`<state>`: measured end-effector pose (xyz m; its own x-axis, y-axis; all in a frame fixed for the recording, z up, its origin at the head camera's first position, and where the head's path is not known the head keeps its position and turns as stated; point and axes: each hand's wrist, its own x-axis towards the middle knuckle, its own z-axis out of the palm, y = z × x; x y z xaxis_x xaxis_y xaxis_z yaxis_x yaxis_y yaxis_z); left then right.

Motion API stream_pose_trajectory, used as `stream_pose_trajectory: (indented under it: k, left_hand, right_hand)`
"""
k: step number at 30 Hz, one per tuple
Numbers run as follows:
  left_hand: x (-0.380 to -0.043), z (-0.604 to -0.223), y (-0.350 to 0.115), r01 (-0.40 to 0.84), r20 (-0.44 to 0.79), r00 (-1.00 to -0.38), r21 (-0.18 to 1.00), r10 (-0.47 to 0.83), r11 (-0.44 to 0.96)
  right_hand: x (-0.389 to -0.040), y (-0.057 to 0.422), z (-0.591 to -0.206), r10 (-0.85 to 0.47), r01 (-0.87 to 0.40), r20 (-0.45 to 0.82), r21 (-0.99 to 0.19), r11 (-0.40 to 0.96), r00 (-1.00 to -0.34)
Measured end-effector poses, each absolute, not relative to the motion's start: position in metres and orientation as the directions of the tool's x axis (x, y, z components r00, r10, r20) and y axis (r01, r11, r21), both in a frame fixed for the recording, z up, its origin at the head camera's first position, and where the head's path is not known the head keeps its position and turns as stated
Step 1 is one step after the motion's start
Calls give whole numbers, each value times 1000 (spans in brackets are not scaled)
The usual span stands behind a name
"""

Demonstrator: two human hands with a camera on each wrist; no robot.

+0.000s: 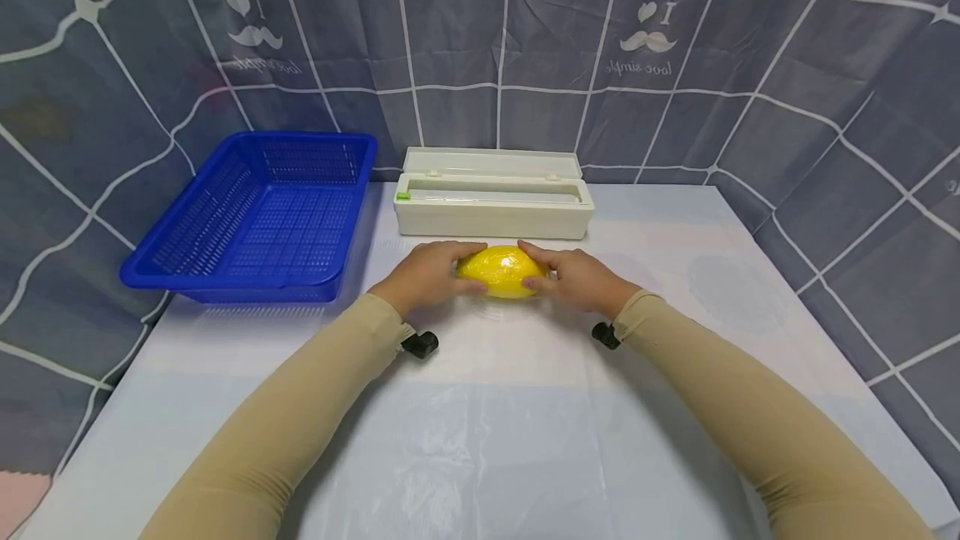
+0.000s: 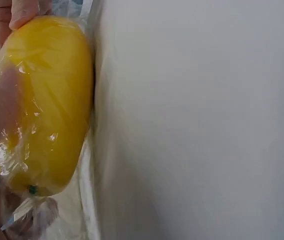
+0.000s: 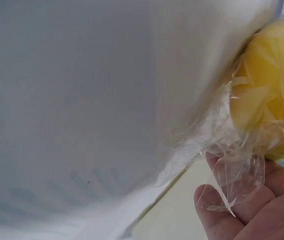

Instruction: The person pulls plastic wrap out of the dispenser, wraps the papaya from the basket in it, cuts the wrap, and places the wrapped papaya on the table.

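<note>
A glossy yellow oval fruit, wrapped in clear plastic film, lies on the table at the centre of the head view. My left hand grips its left end between thumb and fingers. At the opposite end, my right hand holds it the same way. The left wrist view shows film stretched tight over the fruit and a small green spot at one tip. Loose, crumpled film gathers by the right fingers in the right wrist view.
Just behind the fruit stands a white film dispenser box, its lid raised and a green piece at its left end. A blue perforated basket sits at the back left. Grey checked curtain surrounds the white-covered table.
</note>
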<state>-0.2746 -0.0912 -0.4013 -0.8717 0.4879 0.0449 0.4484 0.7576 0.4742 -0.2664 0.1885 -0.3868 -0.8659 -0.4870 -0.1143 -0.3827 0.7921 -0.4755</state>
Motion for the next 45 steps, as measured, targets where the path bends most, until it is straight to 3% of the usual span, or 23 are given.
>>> stream_pose_trajectory:
  k: [10,21,30,36,45]
  left_hand:
    - [-277,-402,-90,470,59,-863,459,502,754]
    - [-273,-398,-95,426,-37,-855,521,518,739]
    - [-273,-405,-95,459,37,-873,401,487,793]
    - [-267,-407,-91,463,120,-884,355,452,812]
    - [-247,-400,-85,600,207,-798,363,566,713]
  right_hand:
    - [-265,186,-385,-478,-381,-101,-471,796,-873]
    - [-249,193,-384,-496,-391,-121,-468,792,-860]
    - [-238,196,-378,-569,-431,-111,-539,723,-815]
    - [-237,196,-380,-534,-421,-88,-513,748,-841]
    - [-236,193,-382,-505,-436,-29,-461,772,-863]
